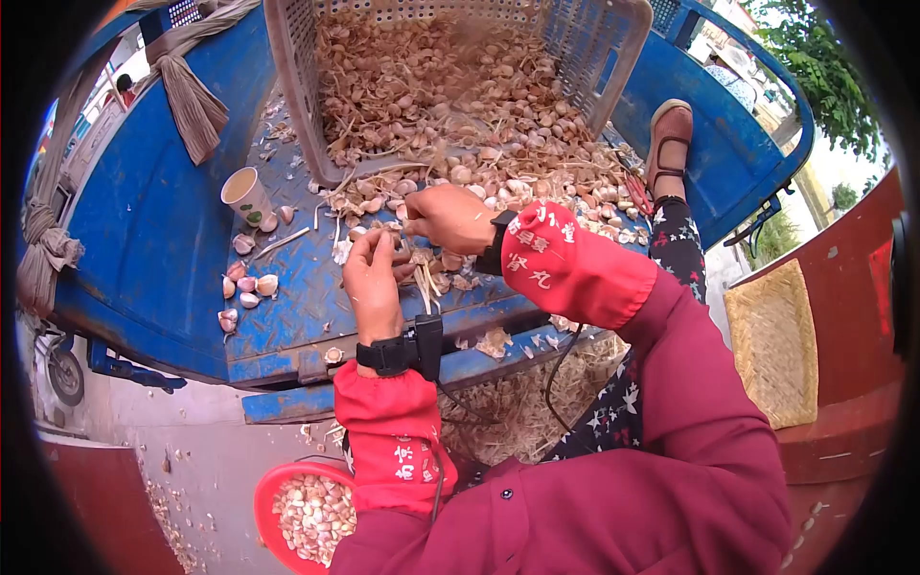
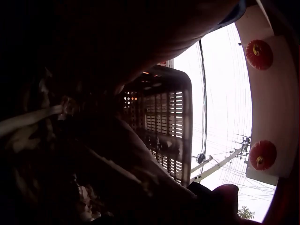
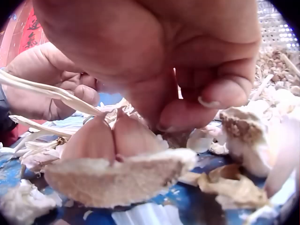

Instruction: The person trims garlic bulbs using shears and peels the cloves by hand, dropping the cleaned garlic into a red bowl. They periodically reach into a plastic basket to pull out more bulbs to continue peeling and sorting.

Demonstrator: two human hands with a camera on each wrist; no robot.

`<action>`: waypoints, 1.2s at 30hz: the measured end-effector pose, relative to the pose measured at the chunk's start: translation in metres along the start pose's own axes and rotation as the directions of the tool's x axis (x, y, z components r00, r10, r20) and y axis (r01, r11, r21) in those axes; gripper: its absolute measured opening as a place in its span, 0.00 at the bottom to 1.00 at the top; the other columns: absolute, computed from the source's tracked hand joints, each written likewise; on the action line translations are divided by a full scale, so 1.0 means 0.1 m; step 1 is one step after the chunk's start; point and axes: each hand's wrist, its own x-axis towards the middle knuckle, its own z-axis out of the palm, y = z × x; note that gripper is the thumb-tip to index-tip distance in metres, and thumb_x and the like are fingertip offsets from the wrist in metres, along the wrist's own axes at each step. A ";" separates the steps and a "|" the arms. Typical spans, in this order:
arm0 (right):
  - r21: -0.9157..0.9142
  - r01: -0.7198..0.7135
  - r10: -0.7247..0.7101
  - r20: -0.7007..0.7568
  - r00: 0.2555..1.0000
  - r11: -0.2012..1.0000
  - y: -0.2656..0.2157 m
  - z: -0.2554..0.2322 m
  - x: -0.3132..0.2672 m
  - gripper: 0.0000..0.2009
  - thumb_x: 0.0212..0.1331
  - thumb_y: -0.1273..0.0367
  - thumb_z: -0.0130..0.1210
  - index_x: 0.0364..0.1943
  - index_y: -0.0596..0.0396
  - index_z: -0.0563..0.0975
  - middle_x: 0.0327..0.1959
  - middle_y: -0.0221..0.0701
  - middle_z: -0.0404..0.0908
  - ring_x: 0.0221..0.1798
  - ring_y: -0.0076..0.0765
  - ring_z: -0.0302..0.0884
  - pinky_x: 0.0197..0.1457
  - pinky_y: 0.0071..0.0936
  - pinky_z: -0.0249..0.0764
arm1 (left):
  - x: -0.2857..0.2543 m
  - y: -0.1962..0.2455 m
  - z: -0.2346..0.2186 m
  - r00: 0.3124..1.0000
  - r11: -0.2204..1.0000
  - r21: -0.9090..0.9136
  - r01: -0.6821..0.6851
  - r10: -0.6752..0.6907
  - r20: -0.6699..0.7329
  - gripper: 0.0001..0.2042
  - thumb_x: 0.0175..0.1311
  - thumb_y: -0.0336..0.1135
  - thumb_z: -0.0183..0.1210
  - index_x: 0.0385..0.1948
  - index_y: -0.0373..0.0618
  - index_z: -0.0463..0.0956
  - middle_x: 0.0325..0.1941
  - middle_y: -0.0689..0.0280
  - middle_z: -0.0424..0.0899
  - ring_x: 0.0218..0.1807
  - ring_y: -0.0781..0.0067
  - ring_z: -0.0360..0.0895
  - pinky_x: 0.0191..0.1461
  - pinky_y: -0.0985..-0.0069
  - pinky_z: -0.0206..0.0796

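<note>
In the head view my left hand (image 1: 374, 292) and right hand (image 1: 452, 220) meet over the blue truck bed (image 1: 287, 321). Thumb and fingers of both pinch at a small piece of garlic, mostly hidden between them. The right wrist view shows my right hand's curled fingers (image 3: 225, 93) close up, with the left hand (image 3: 47, 79) behind. Just below them sits a broken garlic bulb (image 3: 115, 140) with two pinkish cloves on its root plate and dry stalk beside it. Loose skins and stalks (image 1: 431, 278) lie under the hands. The left wrist view is mostly dark.
A tipped plastic crate (image 1: 311, 105) spills garlic cloves (image 1: 441, 105) across the bed. A paper cup (image 1: 246, 196) stands at left, near several loose bulbs and cloves (image 1: 247, 285). Below the bed's edge is a red basin (image 1: 273, 527) of cloves. A foot in a shoe (image 1: 671, 134) rests at right.
</note>
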 end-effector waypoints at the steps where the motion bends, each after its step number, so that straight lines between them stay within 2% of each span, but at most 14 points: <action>1: 0.129 -0.001 0.001 0.004 1.000 0.992 -0.02 -0.07 -0.03 0.12 0.46 0.62 0.56 0.29 0.57 0.74 0.26 0.43 0.76 0.34 0.48 0.75 0.34 0.39 0.68 | -0.02 0.00 0.01 0.998 0.977 -0.206 0.056 -0.050 0.030 0.12 0.63 0.37 0.46 0.40 0.37 0.69 0.32 0.63 0.76 0.30 0.76 0.75 0.29 0.83 0.69; 3: 0.259 0.092 -0.101 0.019 0.995 0.962 0.09 -0.13 -0.02 0.14 0.47 0.59 0.56 0.28 0.56 0.75 0.24 0.42 0.76 0.32 0.46 0.75 0.32 0.38 0.67 | -0.02 0.02 -0.02 0.988 0.936 -0.322 0.140 -0.112 0.102 0.14 0.65 0.40 0.43 0.41 0.37 0.67 0.34 0.61 0.76 0.32 0.73 0.76 0.31 0.81 0.71; 5: 0.398 -0.175 0.212 -0.051 0.976 0.901 0.30 -0.34 0.10 0.11 0.46 0.62 0.57 0.27 0.56 0.77 0.23 0.41 0.76 0.30 0.44 0.75 0.32 0.36 0.67 | 0.03 -0.01 -0.06 0.946 0.825 -0.470 0.312 -0.224 0.235 0.14 0.65 0.39 0.44 0.40 0.37 0.68 0.35 0.60 0.75 0.31 0.74 0.75 0.31 0.82 0.71; 6: 0.326 -0.198 0.253 -0.136 0.958 0.924 0.55 -0.39 0.19 0.10 0.45 0.64 0.57 0.27 0.56 0.77 0.23 0.40 0.77 0.30 0.43 0.76 0.32 0.35 0.68 | 0.07 -0.07 -0.11 0.941 0.806 -0.490 0.333 -0.251 0.227 0.12 0.64 0.38 0.45 0.39 0.38 0.70 0.35 0.61 0.76 0.29 0.77 0.74 0.29 0.84 0.69; 9: 0.073 -0.236 0.246 -0.215 0.945 0.969 1.21 -0.45 0.38 0.09 0.41 0.68 0.57 0.29 0.55 0.78 0.24 0.39 0.78 0.31 0.41 0.77 0.34 0.33 0.70 | 0.08 -0.06 -0.09 0.947 0.816 -0.483 0.318 -0.251 0.200 0.09 0.62 0.33 0.49 0.38 0.38 0.71 0.31 0.62 0.76 0.24 0.79 0.72 0.24 0.86 0.65; 13: -0.128 -0.097 0.110 0.103 0.989 0.987 1.12 -0.23 0.34 0.14 0.37 0.68 0.59 0.33 0.54 0.77 0.31 0.39 0.78 0.38 0.42 0.76 0.40 0.34 0.69 | 0.11 -0.10 -0.05 0.966 0.871 -0.420 0.255 -0.212 0.148 0.08 0.61 0.32 0.49 0.38 0.41 0.72 0.31 0.65 0.76 0.26 0.80 0.72 0.24 0.86 0.64; 19: 0.107 -0.256 0.260 -0.020 0.965 0.961 1.03 -0.26 0.19 0.14 0.40 0.67 0.62 0.30 0.59 0.74 0.26 0.37 0.77 0.33 0.38 0.76 0.37 0.30 0.72 | 0.08 -0.11 0.06 0.970 0.883 -0.405 0.236 -0.188 0.156 0.06 0.60 0.30 0.50 0.36 0.41 0.72 0.32 0.65 0.76 0.25 0.81 0.73 0.25 0.89 0.65; 20: 0.461 -0.287 0.281 0.083 0.956 0.840 0.97 -0.28 0.13 0.11 0.43 0.69 0.61 0.29 0.61 0.73 0.26 0.35 0.77 0.31 0.33 0.76 0.34 0.27 0.73 | 0.08 -0.11 0.07 0.976 0.896 -0.393 0.207 -0.161 0.148 0.07 0.59 0.29 0.51 0.37 0.40 0.71 0.32 0.64 0.76 0.26 0.81 0.74 0.26 0.89 0.67; 21: 0.743 -0.313 0.263 0.189 0.946 0.591 0.88 -0.30 0.07 0.09 0.46 0.72 0.59 0.29 0.62 0.73 0.26 0.33 0.77 0.28 0.29 0.76 0.32 0.24 0.74 | 0.07 -0.10 0.10 0.977 0.897 -0.394 0.202 -0.159 0.139 0.07 0.59 0.29 0.51 0.37 0.40 0.71 0.32 0.64 0.76 0.26 0.81 0.74 0.26 0.89 0.67; 23: 0.821 -0.301 0.218 0.220 0.951 0.485 0.65 -0.29 -0.07 0.05 0.50 0.75 0.56 0.29 0.63 0.73 0.26 0.32 0.76 0.25 0.24 0.75 0.30 0.19 0.75 | 0.05 -0.08 0.20 0.989 0.925 -0.361 0.118 -0.079 0.123 0.07 0.58 0.27 0.52 0.37 0.37 0.70 0.32 0.65 0.76 0.26 0.81 0.73 0.26 0.87 0.69; 29: 0.890 -0.229 0.178 0.170 0.969 0.394 0.20 -0.04 -0.31 0.09 0.50 0.74 0.57 0.35 0.64 0.74 0.27 0.30 0.76 0.28 0.25 0.75 0.29 0.20 0.74 | -0.02 -0.10 0.31 0.995 0.971 -0.238 0.032 -0.009 0.097 0.09 0.56 0.25 0.53 0.37 0.33 0.70 0.30 0.65 0.76 0.21 0.79 0.74 0.24 0.83 0.71; 33: 0.890 -0.268 0.240 0.188 0.952 0.370 0.08 -0.02 -0.39 0.09 0.49 0.72 0.59 0.31 0.62 0.73 0.24 0.29 0.76 0.27 0.22 0.74 0.27 0.18 0.72 | 0.04 -0.16 0.21 0.998 0.994 -0.111 0.000 0.007 0.066 0.05 0.56 0.27 0.54 0.31 0.36 0.71 0.26 0.68 0.76 0.19 0.83 0.69 0.21 0.86 0.62; 35: 0.958 -0.261 0.262 0.223 0.939 0.120 0.11 0.09 -0.42 0.09 0.49 0.71 0.59 0.31 0.61 0.71 0.24 0.30 0.76 0.26 0.22 0.74 0.27 0.18 0.73 | 0.02 -0.18 0.26 0.990 0.978 0.170 -0.125 0.134 -0.044 0.05 0.55 0.27 0.55 0.28 0.37 0.69 0.24 0.67 0.74 0.21 0.82 0.68 0.22 0.81 0.60; 36: 0.965 -0.261 0.287 0.247 0.925 0.010 0.09 0.11 -0.44 0.09 0.50 0.72 0.57 0.32 0.60 0.70 0.26 0.31 0.76 0.27 0.24 0.75 0.29 0.19 0.75 | -0.04 -0.12 0.31 0.956 0.906 0.340 -0.253 0.289 -0.056 0.05 0.55 0.28 0.54 0.27 0.38 0.68 0.23 0.67 0.73 0.23 0.79 0.68 0.25 0.76 0.61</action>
